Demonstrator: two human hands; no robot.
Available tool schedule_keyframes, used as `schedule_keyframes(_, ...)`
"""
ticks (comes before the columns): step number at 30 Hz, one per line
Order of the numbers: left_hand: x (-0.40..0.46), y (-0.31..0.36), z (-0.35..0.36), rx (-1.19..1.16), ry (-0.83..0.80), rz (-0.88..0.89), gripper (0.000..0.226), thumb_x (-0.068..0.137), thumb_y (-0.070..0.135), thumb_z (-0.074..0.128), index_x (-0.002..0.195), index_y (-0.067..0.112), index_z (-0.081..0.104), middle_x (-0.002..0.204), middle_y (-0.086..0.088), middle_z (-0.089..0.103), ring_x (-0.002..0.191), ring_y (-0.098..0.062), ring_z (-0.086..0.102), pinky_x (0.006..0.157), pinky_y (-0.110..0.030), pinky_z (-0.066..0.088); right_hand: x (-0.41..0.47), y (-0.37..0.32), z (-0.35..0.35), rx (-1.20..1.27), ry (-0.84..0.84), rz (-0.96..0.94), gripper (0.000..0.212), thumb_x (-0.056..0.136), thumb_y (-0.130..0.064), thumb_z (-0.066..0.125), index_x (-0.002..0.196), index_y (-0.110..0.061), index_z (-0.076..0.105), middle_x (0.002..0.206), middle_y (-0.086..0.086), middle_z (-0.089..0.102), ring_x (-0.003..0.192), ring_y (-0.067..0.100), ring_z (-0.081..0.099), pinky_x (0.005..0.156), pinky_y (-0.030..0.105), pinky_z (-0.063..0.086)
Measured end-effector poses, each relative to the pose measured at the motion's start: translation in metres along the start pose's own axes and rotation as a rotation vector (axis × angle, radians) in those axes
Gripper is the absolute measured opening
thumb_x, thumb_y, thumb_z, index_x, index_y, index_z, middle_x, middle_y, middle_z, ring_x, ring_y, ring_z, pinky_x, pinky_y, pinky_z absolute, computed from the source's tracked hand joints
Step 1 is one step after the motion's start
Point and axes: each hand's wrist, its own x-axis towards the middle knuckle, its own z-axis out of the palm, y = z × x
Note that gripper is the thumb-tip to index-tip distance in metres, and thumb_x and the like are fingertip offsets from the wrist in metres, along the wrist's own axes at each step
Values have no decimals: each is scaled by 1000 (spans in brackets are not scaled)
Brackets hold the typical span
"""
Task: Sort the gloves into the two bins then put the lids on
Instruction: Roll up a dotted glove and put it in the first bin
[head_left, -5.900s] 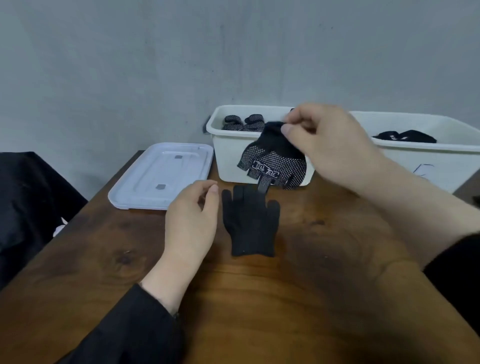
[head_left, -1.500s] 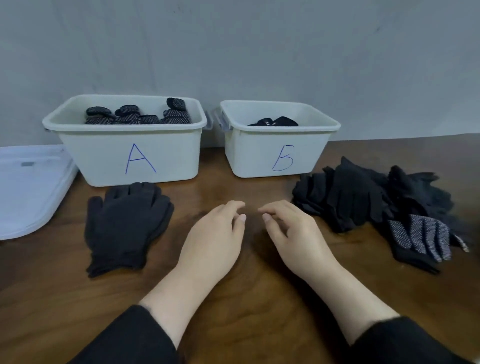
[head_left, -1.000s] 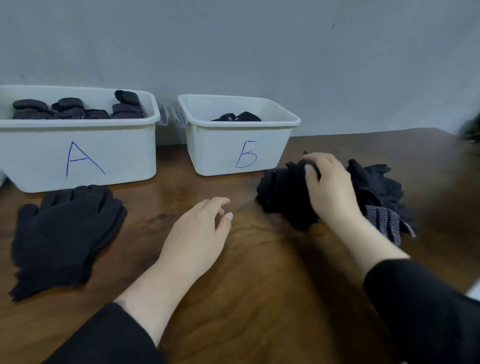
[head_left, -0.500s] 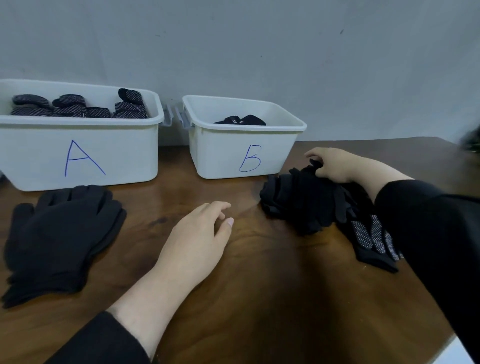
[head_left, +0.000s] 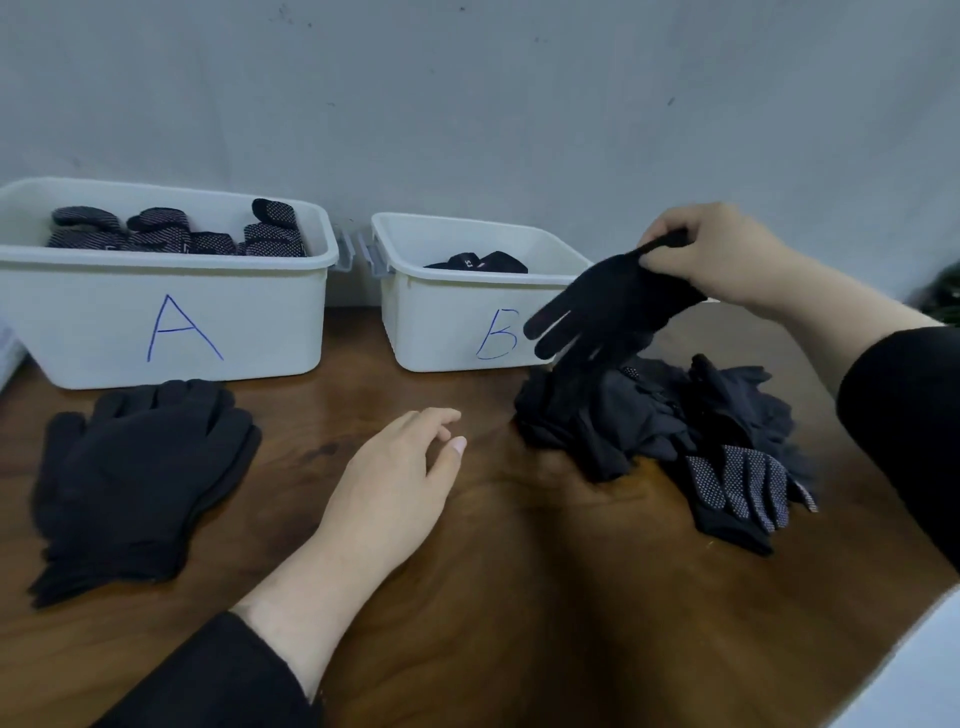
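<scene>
The right hand (head_left: 711, 254) pinches a plain black glove (head_left: 613, 306) by its cuff, lifted above the unsorted pile (head_left: 649, 415) and hanging in front of bin B (head_left: 441, 317). With so little fabric pinched, it could slip back into the heap, or its dangling fingers could snag a neighbour and drag it along. The left hand (head_left: 400, 478) rests loose and empty on the counter (head_left: 519, 597). Bin A (head_left: 166, 312) holds dotted gloves; bin B's look plain, so a hasty drop into the wrong bin is the main risk. A dotted glove (head_left: 737, 488) lies at the pile's near edge, and a plain stack (head_left: 135, 478) waits before bin A.
</scene>
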Motion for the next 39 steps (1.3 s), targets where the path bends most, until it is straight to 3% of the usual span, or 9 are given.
schedule_keyframes(7, -13, 5, -22, -9, 128, 42, 35, 103, 39, 43, 134, 32, 56, 120, 20, 59, 103, 4, 50, 88, -13, 42, -21, -72, -12, 229, -151, -14, 11, 94, -9, 63, 93, -12, 73, 68, -2, 67, 57, 12, 61, 51, 21, 51)
schedule_keyframes(10, -26, -1, -35, 25, 161, 98, 36, 103, 41, 41, 133, 30, 59, 122, 16, 63, 110, 1, 54, 93, -16, 44, -30, -90, 4, 259, -272, -1, 11, 93, -12, 65, 93, -17, 74, 75, 4, 66, 64, 18, 61, 60, 31, 52)
schedule_keyframes(16, -56, -24, -64, 119, 182, 244, 31, 103, 36, 44, 113, 25, 71, 101, 13, 70, 95, -4, 61, 81, -27, 54, -53, -121, 56, 313, -488, 67, 12, 94, -15, 64, 91, -15, 76, 81, 13, 70, 65, 21, 63, 60, 31, 50)
schedule_keyframes(19, -67, -37, -84, 135, 221, 268, 29, 103, 34, 45, 105, 24, 73, 93, 13, 70, 88, -6, 62, 78, -29, 53, -59, -137, 81, 605, -383, 119, 11, 95, -15, 64, 93, -8, 72, 84, 7, 71, 60, 12, 66, 51, 24, 53)
schedule_keyframes(23, -77, -56, -113, 170, 282, 281, 29, 102, 33, 47, 99, 22, 74, 86, 14, 67, 82, -4, 59, 76, -23, 49, -80, -142, 111, 929, -148, 213, 13, 96, -17, 63, 93, -7, 71, 83, 6, 73, 67, 15, 68, 73, 38, 59)
schedule_keyframes(25, -79, -67, -125, 189, 304, 243, 29, 101, 35, 46, 95, 24, 72, 82, 16, 63, 80, -4, 57, 74, -26, 47, -106, -136, 135, 850, -139, 205, 22, 95, -23, 65, 89, -2, 70, 82, 14, 74, 67, 21, 67, 78, 48, 56)
schedule_keyframes(31, -80, -90, -146, 236, 286, 106, 28, 100, 39, 46, 90, 26, 68, 81, 12, 61, 81, -9, 55, 71, -30, 45, -175, -108, 199, 40, -168, -119, 28, 93, -57, 56, 90, -33, 70, 75, -12, 65, 70, 6, 61, 65, 33, 56)
schedule_keyframes(35, -77, -96, -155, 290, 190, 33, 22, 96, 43, 52, 84, 30, 65, 77, 13, 58, 78, -6, 54, 67, -26, 43, -166, -104, 206, 105, -36, -427, 23, 95, -42, 58, 90, -25, 72, 85, -15, 57, 79, 9, 56, 70, 35, 51)
schedule_keyframes(39, -77, -103, -163, 309, -21, -7, 11, 89, 46, 64, 84, 37, 65, 86, 16, 61, 87, -3, 55, 77, -28, 48, -152, -108, 215, 163, -210, -601, 21, 98, -43, 54, 99, -30, 71, 101, -20, 60, 97, 6, 57, 85, 36, 49)
